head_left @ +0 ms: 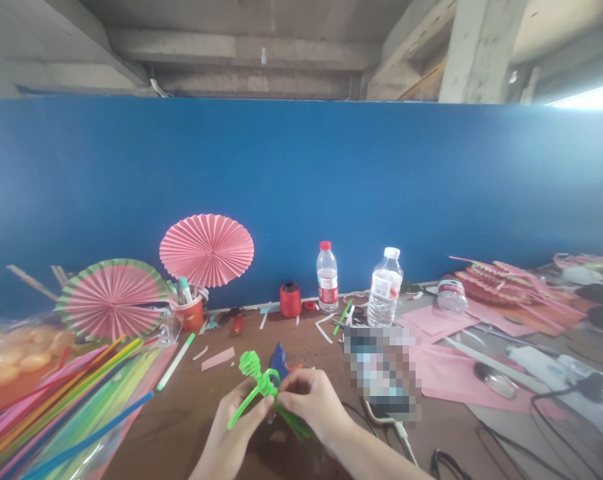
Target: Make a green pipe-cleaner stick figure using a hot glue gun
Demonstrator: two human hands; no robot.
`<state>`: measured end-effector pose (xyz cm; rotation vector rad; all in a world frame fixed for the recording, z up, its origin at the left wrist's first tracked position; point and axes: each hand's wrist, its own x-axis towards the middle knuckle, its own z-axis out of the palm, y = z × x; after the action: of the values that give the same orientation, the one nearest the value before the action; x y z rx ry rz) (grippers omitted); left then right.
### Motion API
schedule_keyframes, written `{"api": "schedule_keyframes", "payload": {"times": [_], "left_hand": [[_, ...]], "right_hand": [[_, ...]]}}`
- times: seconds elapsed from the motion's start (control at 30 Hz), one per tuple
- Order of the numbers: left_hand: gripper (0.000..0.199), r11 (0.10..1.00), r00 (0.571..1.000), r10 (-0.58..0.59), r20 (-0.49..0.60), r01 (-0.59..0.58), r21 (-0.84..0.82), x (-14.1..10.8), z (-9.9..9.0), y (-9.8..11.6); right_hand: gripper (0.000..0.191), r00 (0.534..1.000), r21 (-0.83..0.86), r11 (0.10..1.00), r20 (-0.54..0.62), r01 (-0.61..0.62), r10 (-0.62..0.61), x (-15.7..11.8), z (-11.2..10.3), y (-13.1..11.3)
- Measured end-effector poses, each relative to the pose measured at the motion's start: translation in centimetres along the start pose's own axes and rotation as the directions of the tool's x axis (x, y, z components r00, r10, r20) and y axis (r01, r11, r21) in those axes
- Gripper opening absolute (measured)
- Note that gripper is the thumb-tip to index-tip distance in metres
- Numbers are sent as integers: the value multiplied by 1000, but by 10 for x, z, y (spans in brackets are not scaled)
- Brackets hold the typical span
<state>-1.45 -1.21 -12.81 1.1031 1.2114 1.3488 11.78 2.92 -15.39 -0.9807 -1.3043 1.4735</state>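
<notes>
In the lower middle of the head view, a bright green pipe-cleaner piece (250, 364) with coiled loops and a straight stem is pinched in my left hand (239, 410). My right hand (311, 403) meets it from the right, thumb and forefinger pressed together at the piece's edge. Whatever is between those right fingertips is too small to make out. Just behind the fingers is a blue pointed thing (280, 360) with a bit of orange. Below the right hand, more green strands (294, 423) hang, partly hidden and blurred.
Long coloured pipe cleaners (76, 407) lie at the left. Behind stand a cup of pens (188, 315), pink paper fans (206, 250), a red spool (290, 301) and water bottles (385, 293). A phone (381, 373) with a cable lies right of my hands, near pink paper (446, 373).
</notes>
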Motion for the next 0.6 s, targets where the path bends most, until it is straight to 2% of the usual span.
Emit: {"api": "schedule_keyframes", "payload": {"times": [0.1,0.23,0.6], "left_hand": [[35,1000,1000,-3,-29,3,2,0,0,1],[34,1000,1000,-19,17,19,16,1,-2,0],[34,999,995,-9,100,4,49,3,-4,-5]], "right_hand": [[16,999,101,994,24,-33,31,0,0,1],[23,998,178,982,26,-61,58,0,0,2],[29,995,177,981,72,-85,73,-1,0,2]]}}
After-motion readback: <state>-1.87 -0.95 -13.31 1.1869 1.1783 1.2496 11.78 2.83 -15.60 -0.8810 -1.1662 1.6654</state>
